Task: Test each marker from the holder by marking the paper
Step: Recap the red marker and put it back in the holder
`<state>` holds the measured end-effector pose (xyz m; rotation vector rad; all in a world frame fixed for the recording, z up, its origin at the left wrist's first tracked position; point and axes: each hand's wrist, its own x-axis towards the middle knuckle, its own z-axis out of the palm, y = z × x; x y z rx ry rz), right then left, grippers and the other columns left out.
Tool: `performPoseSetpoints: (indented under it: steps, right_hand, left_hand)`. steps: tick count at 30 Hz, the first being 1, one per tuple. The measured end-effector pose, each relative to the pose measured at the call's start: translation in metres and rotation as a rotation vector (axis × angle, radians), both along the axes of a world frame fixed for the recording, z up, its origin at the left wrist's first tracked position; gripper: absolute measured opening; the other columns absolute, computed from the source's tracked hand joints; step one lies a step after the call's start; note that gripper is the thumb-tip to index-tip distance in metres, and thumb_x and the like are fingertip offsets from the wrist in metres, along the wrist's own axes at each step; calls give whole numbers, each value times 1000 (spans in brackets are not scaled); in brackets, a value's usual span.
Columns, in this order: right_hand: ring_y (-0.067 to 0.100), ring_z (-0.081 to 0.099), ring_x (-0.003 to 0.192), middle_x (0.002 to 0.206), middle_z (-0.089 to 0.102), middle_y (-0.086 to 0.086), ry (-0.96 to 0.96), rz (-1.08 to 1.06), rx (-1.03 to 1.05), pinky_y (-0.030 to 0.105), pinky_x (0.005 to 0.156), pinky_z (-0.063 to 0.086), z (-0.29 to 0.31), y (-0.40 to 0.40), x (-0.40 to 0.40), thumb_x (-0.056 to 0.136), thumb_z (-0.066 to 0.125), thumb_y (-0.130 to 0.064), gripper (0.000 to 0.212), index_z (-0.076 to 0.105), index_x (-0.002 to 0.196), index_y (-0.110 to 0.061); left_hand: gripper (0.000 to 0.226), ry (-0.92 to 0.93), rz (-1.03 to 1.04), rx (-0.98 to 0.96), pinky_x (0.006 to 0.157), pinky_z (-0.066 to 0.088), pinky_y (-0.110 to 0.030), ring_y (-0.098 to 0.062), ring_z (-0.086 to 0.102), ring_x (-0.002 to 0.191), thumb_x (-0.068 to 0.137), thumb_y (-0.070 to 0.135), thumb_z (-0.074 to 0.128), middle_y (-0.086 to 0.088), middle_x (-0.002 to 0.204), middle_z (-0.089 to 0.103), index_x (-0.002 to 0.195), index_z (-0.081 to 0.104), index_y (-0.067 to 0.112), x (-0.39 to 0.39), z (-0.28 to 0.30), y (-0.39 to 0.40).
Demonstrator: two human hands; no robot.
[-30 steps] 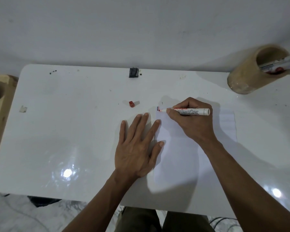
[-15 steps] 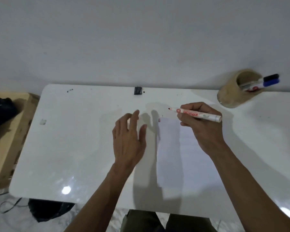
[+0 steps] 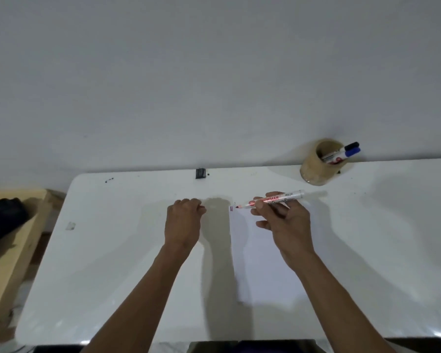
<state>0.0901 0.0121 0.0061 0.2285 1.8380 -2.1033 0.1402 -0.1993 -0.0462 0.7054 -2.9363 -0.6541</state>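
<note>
Left hand (image 3: 183,221) off paper (image 3: 262,263), curled; marker (image 3: 270,201) lifted

red marker (image 3: 273,200): uncapped, level | paper (image 3: 260,261): flat, marks at corner | holder (image 3: 316,164): two markers (image 3: 346,151)

Uncapped red marker held above the paper's far left corner

The right hand (image 3: 288,225) grips a white-barrelled red marker (image 3: 273,200), tip beside short marks on the white paper sheet (image 3: 262,271); the left hand (image 3: 182,222) curls over the glossy white table (image 3: 112,250); a tan cylindrical holder (image 3: 316,169) keeps two markers.
</note>
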Motion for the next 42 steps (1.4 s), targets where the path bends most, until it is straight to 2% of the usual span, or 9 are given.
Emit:
performPoseSetpoints:
  steps: [3,4,7,12,24,28,32,38,42]
  right_hand:
    - [21,78,81,90,81,2,41,-37,-13,29,62,61,17,-9,9,96,67,-15,9,65,104,-11]
    - [20,78,81,89,81,1,64,-40,-16,29,62,61,23,-13,13,97,66,-17,9,66,104,-10]
    - [19,77,80,89,81,0,128,-46,-22,29,63,62,40,-23,27,97,65,-18,15,66,106,-5]
    - [22,78,82,92,82,2,166,-70,-35,31,64,63,53,-34,49,95,67,-20,17,67,105,-6]
    - [18,78,80,89,82,-1,204,-42,0,29,62,62,57,-40,73,95,66,-17,13,67,104,-8]
    - [16,78,81,88,82,-4,217,-17,11,29,63,62,58,-41,76,96,66,-17,12,66,103,-8]
    - [18,78,82,91,82,-2,207,-14,3,28,64,62,56,-42,79,97,65,-17,12,67,103,-7]
    - [20,77,85,93,81,-1,178,-10,-12,31,65,61,54,-33,74,93,68,-16,16,70,103,-4]
    - [18,75,82,91,78,2,67,-85,-128,32,66,57,59,-12,59,82,78,-15,15,73,97,-13]
  left_hand:
    - [9,187,102,378,75,47,-13,-10,68,80,92,21,69,2,91,77,92,76,16,13,28,8]
    - [6,239,133,487,74,46,-10,-4,67,80,91,22,71,8,89,77,89,76,21,19,38,11]
    - [6,386,213,765,72,52,-16,-2,70,85,90,19,72,9,89,78,90,78,20,38,63,23]
    - [10,515,247,953,68,50,-8,3,67,78,90,11,69,8,90,79,94,78,13,61,83,33]
    - [10,517,205,957,72,49,-9,1,69,87,89,11,70,6,93,79,93,79,14,80,88,35]
    - [11,524,218,1003,66,47,-9,-3,63,75,90,15,70,3,91,78,91,79,20,80,89,37]
    - [16,514,192,1044,63,45,-17,-13,52,71,90,18,70,3,83,76,86,79,30,78,90,37]
    - [14,475,141,1033,58,42,-14,-15,49,69,91,18,70,1,77,73,85,79,27,71,88,37]
    - [14,437,94,1038,61,41,-15,-13,48,68,91,15,70,11,70,69,82,78,24,63,88,33]
